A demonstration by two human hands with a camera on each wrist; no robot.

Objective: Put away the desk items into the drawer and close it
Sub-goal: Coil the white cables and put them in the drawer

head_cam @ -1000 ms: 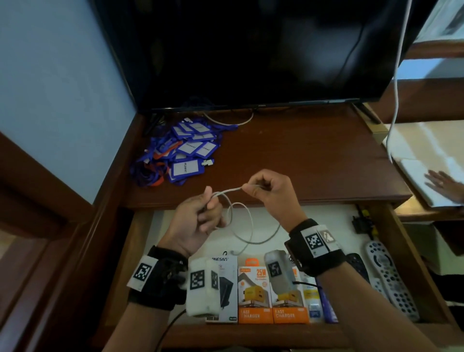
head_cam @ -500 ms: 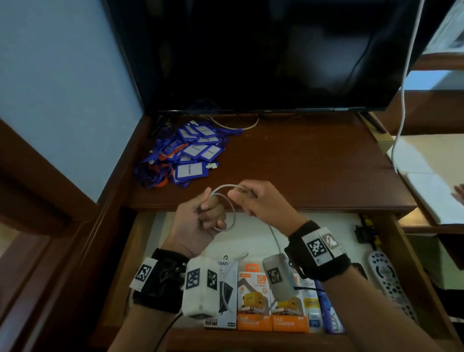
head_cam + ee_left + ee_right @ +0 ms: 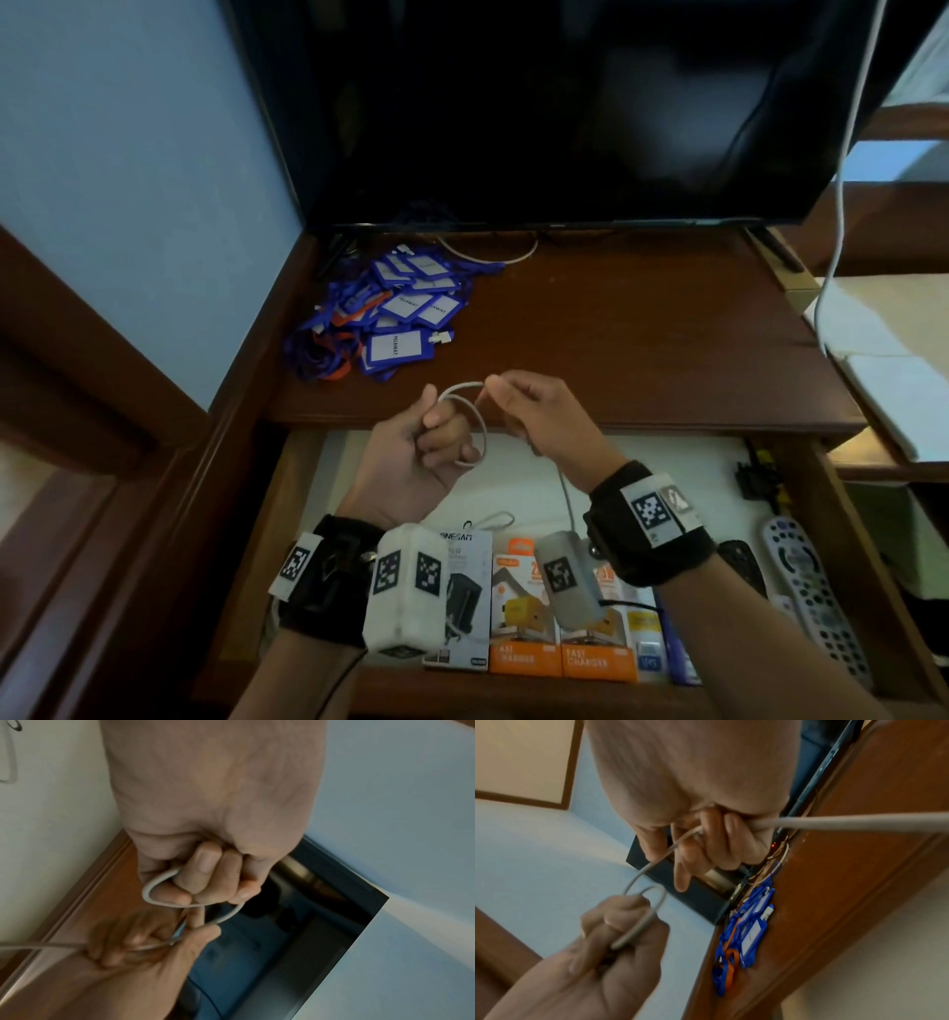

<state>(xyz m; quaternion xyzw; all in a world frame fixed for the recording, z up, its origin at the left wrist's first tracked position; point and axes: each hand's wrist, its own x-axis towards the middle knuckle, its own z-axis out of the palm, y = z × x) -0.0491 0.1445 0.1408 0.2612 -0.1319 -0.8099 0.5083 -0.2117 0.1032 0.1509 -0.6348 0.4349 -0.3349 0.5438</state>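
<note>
Both my hands grip white cable (image 3: 475, 411) above open drawer (image 3: 513, 462): left hand (image 3: 411, 457) fisted round loops, right hand (image 3: 539, 411) pinching strand.

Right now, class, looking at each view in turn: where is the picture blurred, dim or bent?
Head view: dim, the desk edges bowed by the wide lens. Left wrist view: left hand sharp, right hand smeared. Right wrist view: cable and left hand soft with blur.
</note>
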